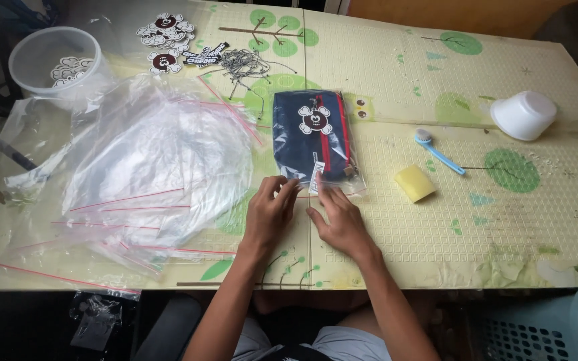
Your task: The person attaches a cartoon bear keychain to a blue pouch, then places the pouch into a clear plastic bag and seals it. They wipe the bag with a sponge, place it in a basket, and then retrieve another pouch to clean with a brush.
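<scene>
The navy pouch (314, 137) is already inside its clear bag (356, 186); your left hand (269, 210) and right hand (339, 217) press flat, fingers extended, on the bag's unsealed-looking edge.

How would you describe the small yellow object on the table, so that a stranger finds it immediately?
Start at the table's patterned mat and find the dark blue pouch in clear plastic above the two hands. To its right lies a yellow sponge, just below a light blue brush. It is the only solid yellow block there.
</scene>
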